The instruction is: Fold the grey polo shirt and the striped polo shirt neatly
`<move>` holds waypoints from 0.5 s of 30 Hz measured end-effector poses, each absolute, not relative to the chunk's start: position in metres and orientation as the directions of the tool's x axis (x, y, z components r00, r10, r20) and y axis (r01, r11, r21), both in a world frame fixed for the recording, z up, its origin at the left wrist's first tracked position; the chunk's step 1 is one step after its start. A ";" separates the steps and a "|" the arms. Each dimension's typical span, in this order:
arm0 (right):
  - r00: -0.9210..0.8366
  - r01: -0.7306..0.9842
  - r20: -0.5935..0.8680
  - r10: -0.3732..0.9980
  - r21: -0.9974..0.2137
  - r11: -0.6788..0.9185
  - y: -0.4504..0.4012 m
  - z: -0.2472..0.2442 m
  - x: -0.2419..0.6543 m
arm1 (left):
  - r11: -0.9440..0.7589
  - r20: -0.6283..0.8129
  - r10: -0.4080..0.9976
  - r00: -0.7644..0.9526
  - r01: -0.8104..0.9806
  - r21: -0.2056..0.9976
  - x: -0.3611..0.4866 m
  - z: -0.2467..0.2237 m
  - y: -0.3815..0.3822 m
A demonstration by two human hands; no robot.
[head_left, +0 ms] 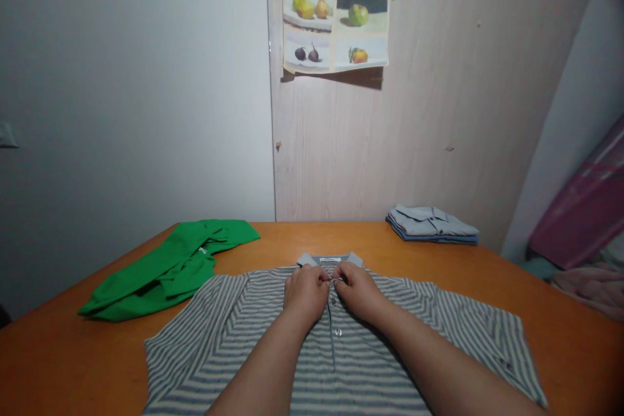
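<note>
An orange-brown tabletop (292, 237) is shown, its far edge running straight across at twelve o'clock. Its middle is covered by a short-sleeved striped shirt (234, 344) in grey and off-white, laid out front side up. The shirt's light grey collar (355, 260) is set toward twelve o'clock, its buttoned front runs down toward six, and its sleeves are spread toward eight and four. At ten o'clock, a bright green garment (146, 273) is loosely bunched, just beside the shirt's shoulder. At one o'clock, near the far edge, folded clothes (431, 224) are stacked, pale grey with dark trim on top, blue beneath.
</note>
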State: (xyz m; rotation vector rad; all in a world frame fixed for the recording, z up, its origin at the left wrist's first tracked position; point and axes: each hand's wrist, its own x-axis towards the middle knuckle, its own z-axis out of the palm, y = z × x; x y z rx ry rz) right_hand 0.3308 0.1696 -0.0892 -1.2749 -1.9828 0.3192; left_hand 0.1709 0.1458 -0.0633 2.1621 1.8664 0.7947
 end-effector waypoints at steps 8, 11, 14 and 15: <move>-0.205 0.704 0.437 0.876 -0.556 0.442 0.173 -0.092 0.329 | -0.157 0.213 0.976 0.045 0.824 0.544 0.170 -0.069 0.158; -0.226 0.684 0.459 0.859 -0.553 0.475 0.174 -0.093 0.331 | -0.036 0.096 0.995 -0.020 0.835 0.549 0.175 -0.065 0.165; -0.213 0.679 0.486 0.847 -0.550 0.487 0.174 -0.094 0.331 | 0.032 0.048 0.996 -0.069 0.842 0.538 0.180 -0.061 0.170; -0.201 0.683 0.494 0.846 -0.549 0.482 0.175 -0.094 0.331 | 0.042 0.046 0.996 -0.078 0.845 0.533 0.182 -0.061 0.170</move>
